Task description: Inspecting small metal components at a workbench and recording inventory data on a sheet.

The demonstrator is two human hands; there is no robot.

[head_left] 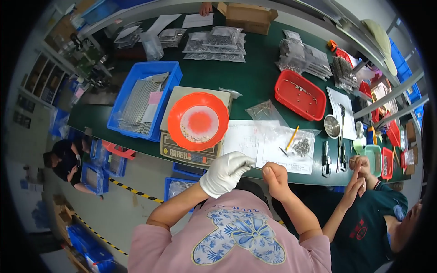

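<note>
My left hand, in a white glove, has its fingers pinched together near the table's front edge. My bare right hand is closed just to the right, thumb pressed against the curled fingers. A thin sliver seems to span the small gap between them, too small to name. Beyond the hands lie printed drawing sheets and a clear bag with a heap of small metal parts. A yellow pencil rests beside that heap. To the left, an orange-red bowl with small pieces inside stands on a weighing scale.
A blue bin of bagged strips stands at the left, a red tray with small parts farther right. Near it are a metal bowl and tools. A co-worker sits close on my right. Bagged parts line the back.
</note>
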